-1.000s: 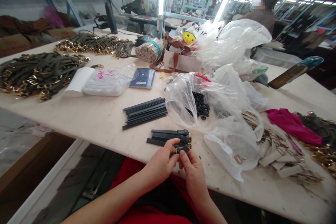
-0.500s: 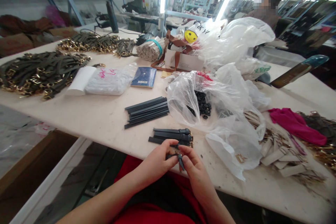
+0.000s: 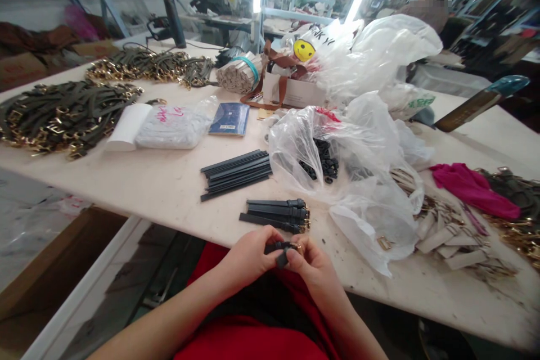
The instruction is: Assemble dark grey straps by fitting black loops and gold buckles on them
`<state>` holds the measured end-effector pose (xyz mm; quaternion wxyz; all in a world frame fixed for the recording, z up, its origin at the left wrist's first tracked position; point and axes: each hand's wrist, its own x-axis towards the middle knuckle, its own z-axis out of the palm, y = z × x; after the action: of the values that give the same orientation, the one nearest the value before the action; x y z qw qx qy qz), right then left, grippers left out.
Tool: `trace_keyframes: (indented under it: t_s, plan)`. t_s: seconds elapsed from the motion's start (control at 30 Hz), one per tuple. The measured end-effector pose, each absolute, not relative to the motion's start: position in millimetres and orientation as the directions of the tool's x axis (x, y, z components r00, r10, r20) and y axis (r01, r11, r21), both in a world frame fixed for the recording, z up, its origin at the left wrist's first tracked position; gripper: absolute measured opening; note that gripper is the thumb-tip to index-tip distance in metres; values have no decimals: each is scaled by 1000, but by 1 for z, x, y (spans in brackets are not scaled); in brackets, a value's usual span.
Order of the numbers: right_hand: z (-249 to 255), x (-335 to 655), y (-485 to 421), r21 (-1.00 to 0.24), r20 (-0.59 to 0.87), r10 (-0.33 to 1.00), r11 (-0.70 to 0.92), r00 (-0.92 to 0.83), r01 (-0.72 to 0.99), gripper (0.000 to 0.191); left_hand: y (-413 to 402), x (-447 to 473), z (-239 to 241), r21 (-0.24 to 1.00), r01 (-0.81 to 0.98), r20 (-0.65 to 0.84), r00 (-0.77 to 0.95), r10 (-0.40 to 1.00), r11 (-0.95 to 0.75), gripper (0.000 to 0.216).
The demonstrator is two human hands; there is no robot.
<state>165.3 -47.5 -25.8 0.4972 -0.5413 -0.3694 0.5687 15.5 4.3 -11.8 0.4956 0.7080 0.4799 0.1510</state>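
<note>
Black and leather-like, a short black strap (image 3: pixel 282 254) is pinched between both hands just off the edge of the table (image 3: pixel 147 191). That puts it on the near side of the clear plastic bag (image 3: pixel 295 140), over a red lap. The left hand (image 3: pixel 248 259) has thumb and fingers closed on one end. The right hand (image 3: pixel 312 263) is closed on the other end, where a small gold fitting (image 3: pixel 297 246) glints.

I'd judge the strap light and bendy along its length, yet firm enough to keep a fold. Its smooth face could slide under dry fingers, and the metal is the only stiff part. It looks best gripped close to the fitting, thumb flat on the face, with the other hand near the free end so it can't flop.

Between the hands and the bag lies a stack of fitted straps (image 3: pixel 276 215). Left of the bag, plain black strips (image 3: pixel 236 173) lie side by side. Inside the bag sit black loops (image 3: pixel 324 160). Beyond it to the left are a blue booklet (image 3: pixel 230 118) and, farther off, olive straps (image 3: pixel 63 115) with gold buckles. A magenta cloth (image 3: pixel 468 188) lies to the bag's right.

A second ago the hands were up against the stack; now they have drawn back a little toward the lap. The end that hung down between the fingers half a second ago now shows shorter.
</note>
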Motion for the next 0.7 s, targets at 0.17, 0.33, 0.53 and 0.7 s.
trace_keyframes:
  t_s: [0.17,0.33,0.53,0.7]
  plan:
    - [-28,167,-43,-973,-231,951,-224,204,-60,33,1,20,-16,930,344,-305,526,794,129,17]
    - [-37,174,-36,-974,-185,933,-217,309,72,31,5,21,-11,891,226,-451,520,725,393,13]
    - [-41,186,-39,-948,-157,976,-192,153,255,20,9,22,-14,835,163,-504,612,610,526,20]
    - [-36,194,-44,-906,-107,994,-87,-27,413,19,6,23,-19,794,213,-566,603,562,570,22]
